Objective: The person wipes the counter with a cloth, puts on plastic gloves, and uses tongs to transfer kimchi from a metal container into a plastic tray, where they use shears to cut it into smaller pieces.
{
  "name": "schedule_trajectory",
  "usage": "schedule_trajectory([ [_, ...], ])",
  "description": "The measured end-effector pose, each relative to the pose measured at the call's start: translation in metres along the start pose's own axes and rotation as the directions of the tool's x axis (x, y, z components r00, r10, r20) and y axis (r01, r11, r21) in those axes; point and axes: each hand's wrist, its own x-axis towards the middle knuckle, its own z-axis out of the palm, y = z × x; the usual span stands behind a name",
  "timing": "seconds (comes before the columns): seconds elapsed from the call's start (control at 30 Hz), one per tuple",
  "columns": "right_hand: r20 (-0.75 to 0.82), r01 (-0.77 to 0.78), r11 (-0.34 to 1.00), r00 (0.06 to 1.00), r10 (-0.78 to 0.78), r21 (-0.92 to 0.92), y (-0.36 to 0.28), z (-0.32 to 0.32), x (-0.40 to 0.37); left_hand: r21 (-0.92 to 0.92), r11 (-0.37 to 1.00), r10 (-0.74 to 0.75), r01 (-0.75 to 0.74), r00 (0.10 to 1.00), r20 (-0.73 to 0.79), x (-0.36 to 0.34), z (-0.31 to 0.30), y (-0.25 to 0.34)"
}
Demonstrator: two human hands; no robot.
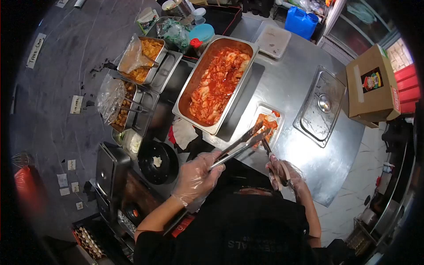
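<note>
My left hand (196, 179), in a clear plastic glove, is closed around metal tongs (238, 151). The tongs' tips reach over a small white tray (282, 114) with red, sauce-covered kimchi (266, 122) in it. My right hand (288, 173), gloved too, is wrapped around what look like scissors (266, 146); their dark blades point at the kimchi beside the tongs' tips. Whether the blades touch it is hard to tell. Just beyond stands a deep steel pan (238, 99) holding a large heap of kimchi (216, 88).
A steel lid (320, 117) lies on the steel table (304, 170), near a cardboard box (373, 84). Food-filled steel pans (161, 55) stand to the left, above a black frying pan (148, 165). A plastic lid (273, 41) and a blue jug (301, 22) are at the back.
</note>
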Motion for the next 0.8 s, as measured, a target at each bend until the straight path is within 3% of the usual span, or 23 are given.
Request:
schedule_trajectory([
  [0.1, -0.06, 0.043, 0.997, 0.997, -0.046, -0.062, -0.011, 0.007, -0.014, -0.157, 0.984, -0.092, 0.082, 0.994, -0.06, 0.006, -0.027, 0.022],
  [0.17, -0.074, 0.053, 0.992, 0.995, -0.062, -0.11, -0.005, 0.003, -0.008, 0.036, 0.999, 0.007, 0.001, 0.979, -0.204, 0.018, -0.044, 0.015],
  [0.2, -0.078, 0.068, 0.986, 0.994, -0.081, -0.153, -0.003, 0.001, -0.007, -0.081, 0.997, -0.006, -0.019, 0.955, -0.295, 0.029, -0.044, -0.002],
  [0.23, -0.082, 0.065, 0.985, 0.994, -0.079, -0.159, -0.003, 0.002, -0.009, -0.044, 0.998, 0.027, -0.048, 0.922, -0.387, 0.042, -0.049, -0.006],
  [0.27, -0.09, 0.072, 0.986, 0.992, -0.087, -0.149, -0.005, 0.006, -0.011, 0.138, 0.99, 0.037, 0.017, 0.922, -0.384, 0.053, -0.061, 0.002],
  [0.3, -0.099, 0.081, 0.987, 0.991, -0.095, -0.139, -0.006, 0.009, -0.013, 0.323, 0.946, 0.176, -0.043, 0.902, -0.395, 0.069, -0.064, -0.019],
  [0.43, -0.104, 0.098, 0.986, 0.988, -0.112, -0.138, -0.003, 0.014, -0.015, 0.455, 0.89, 0.219, -0.028, 0.901, -0.373, 0.12, -0.062, -0.047],
  [0.57, -0.115, 0.092, 0.991, 0.988, -0.102, -0.092, 0.003, 0.013, -0.014, 0.522, 0.853, 0.193, 0.001, 0.928, -0.318, 0.134, -0.053, -0.04],
  [0.63, -0.114, 0.101, 0.991, 0.987, -0.111, -0.084, 0.004, 0.013, -0.014, 0.517, 0.853, 0.292, -0.076, 0.89, -0.351, 0.137, -0.043, -0.043],
  [0.7, -0.134, 0.098, 0.993, 0.985, -0.106, -0.067, 0.005, 0.016, -0.017, 0.559, 0.829, 0.251, -0.033, 0.914, -0.318, 0.141, -0.04, -0.043],
  [0.8, -0.142, 0.091, 0.991, 0.984, -0.105, -0.102, 0.001, 0.018, -0.02, 0.512, 0.855, 0.309, -0.081, 0.873, -0.377, 0.147, -0.042, -0.049],
])
